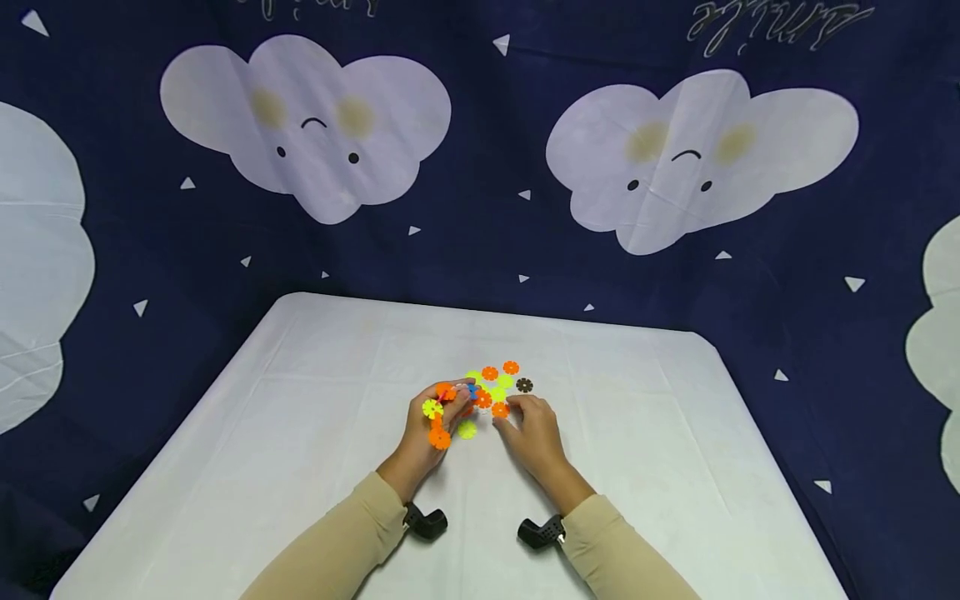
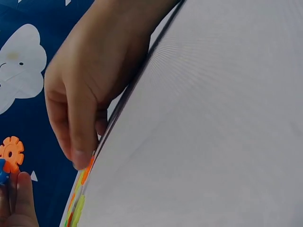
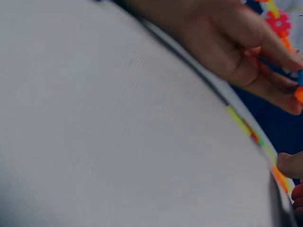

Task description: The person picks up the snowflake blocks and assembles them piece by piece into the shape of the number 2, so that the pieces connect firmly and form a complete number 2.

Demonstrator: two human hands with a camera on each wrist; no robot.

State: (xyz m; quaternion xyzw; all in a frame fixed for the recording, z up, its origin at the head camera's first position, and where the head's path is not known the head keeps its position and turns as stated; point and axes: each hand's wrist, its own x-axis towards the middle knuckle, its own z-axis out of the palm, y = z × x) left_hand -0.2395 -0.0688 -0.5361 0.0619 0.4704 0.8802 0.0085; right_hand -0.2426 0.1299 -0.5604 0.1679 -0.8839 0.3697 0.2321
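My left hand holds a joined chain of notched plastic discs, with orange, yellow and blue ones showing. Between its thumb and fingers a blue disc and an orange disc show at the fingertips. In the right wrist view, a pink disc belongs to the same chain. My right hand is low over the table, its thumb and fingertips at a loose orange disc. Whether those fingertips grip that disc is not clear.
Several loose discs lie on the white table beyond the hands, among them orange, yellow-green and dark brown ones. Another yellow-green disc lies between the hands. A dark blue cloud-print cloth hangs behind the table.
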